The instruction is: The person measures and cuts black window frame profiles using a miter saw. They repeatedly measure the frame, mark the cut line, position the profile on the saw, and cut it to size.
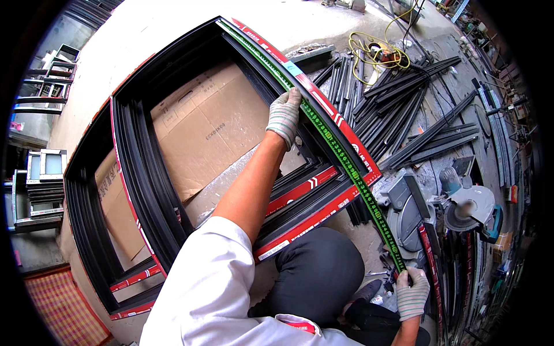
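Note:
A black window frame [138, 179] with red and white protective tape lies flat on the floor over cardboard [210, 130]. A green measuring tape [340, 158] stretches along the frame's right side. My left hand [284, 115], in a knit glove, presses the tape onto the frame's right rail near its middle. My right hand [412, 291], also gloved, holds the tape's near end beyond the frame's corner, next to a mitre saw [456, 207]. I crouch at the frame's near right corner.
Many loose black profile strips [398, 109] lie on the floor to the right, with a yellow cable [372, 49] behind them. Smaller window frames [40, 184] stand stacked at the left. An orange woven mat [63, 305] lies at the lower left.

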